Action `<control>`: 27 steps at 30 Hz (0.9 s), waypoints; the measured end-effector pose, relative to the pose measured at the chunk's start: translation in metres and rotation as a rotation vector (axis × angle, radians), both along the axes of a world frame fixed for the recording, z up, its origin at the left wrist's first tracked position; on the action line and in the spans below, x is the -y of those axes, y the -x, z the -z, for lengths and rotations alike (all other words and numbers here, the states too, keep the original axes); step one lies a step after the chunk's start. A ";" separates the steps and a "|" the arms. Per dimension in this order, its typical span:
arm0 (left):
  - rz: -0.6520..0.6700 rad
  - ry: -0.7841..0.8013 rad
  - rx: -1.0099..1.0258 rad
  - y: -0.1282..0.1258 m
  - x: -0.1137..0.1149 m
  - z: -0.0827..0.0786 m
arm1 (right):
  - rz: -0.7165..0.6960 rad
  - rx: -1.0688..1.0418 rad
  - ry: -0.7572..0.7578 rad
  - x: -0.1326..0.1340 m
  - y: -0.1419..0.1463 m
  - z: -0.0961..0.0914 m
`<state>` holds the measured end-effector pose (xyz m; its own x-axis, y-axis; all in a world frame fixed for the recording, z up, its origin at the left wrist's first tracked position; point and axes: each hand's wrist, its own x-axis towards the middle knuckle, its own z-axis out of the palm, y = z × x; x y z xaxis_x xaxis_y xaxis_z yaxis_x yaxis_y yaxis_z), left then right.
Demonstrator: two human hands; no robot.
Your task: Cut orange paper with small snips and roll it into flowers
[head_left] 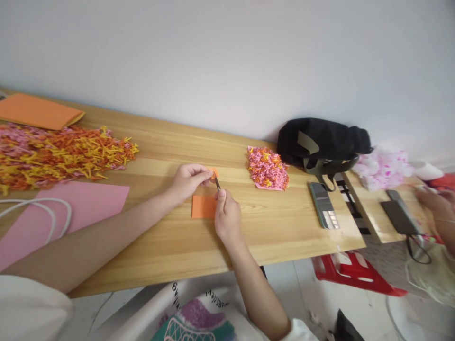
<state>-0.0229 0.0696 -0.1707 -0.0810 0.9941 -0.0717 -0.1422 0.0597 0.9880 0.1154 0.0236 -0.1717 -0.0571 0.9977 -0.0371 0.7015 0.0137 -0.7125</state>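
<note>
L hand pinches orange paper pc, R hand grips tweezers; pc prob. unfinished. Lg twisted-paper pile, sm. twisted-paper pile look done; orange paper stack left.

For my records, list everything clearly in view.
tables: 2, light brown, centre and right
large pile: 1, multicoloured, left
folded sheet: 1, orange, far left
flat sheet: 1, pink, near left
cable: 1, white, near left
paper rectangle: 1, orange, centre
paper piece: 1, orange, centre
slim tool: 1, dark, centre
small pile: 1, multicoloured, centre right
bag: 1, black, by wall
phone: 1, dark, right
heap: 1, pink and white, right table
flat objects: 2, dark, right table
stool: 1, red, right floor
co-worker's hand: at least 1, far right
left hand: 1, holding paper piece
right hand: 1, holding slim tool
</note>
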 end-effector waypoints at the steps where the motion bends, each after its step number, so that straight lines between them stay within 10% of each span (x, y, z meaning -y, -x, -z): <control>1: 0.001 0.002 0.000 0.000 0.000 0.000 | 0.001 0.012 0.000 0.000 0.000 0.000; 27: 0.081 -0.007 -0.024 0.004 0.000 0.001 | -0.002 -0.061 -0.041 0.002 -0.001 0.000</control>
<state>-0.0269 0.0700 -0.1721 -0.0021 0.9980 -0.0634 -0.1136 0.0627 0.9915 0.1164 0.0214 -0.1717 -0.0600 0.9982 0.0075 0.6566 0.0452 -0.7529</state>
